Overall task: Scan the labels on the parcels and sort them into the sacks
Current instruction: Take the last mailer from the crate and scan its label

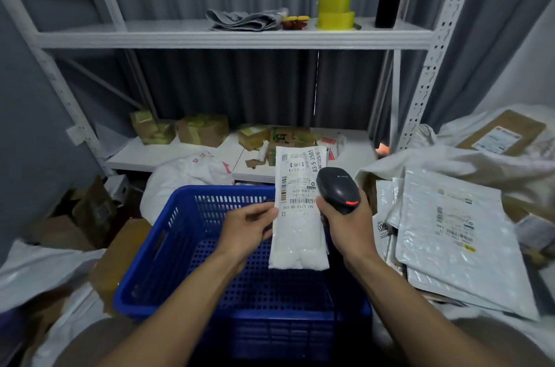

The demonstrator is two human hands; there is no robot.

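Left fingers [262, 214] pinching parcel [298, 242] — mid-edge, scanner [337, 190] alongside

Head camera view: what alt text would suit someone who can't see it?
A left hand pinches a white parcel while the right hand grips a black scanner at its label, above a blue basket. Grey mailers are piled at right; boxes sit on a shelf behind.

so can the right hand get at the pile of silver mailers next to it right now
Reach them, probably yes: the silver mailers lie just right of the right hand with nothing between. But its fingers are wrapped round the barcode scanner, so picking one up looks unlikely until that is put down.
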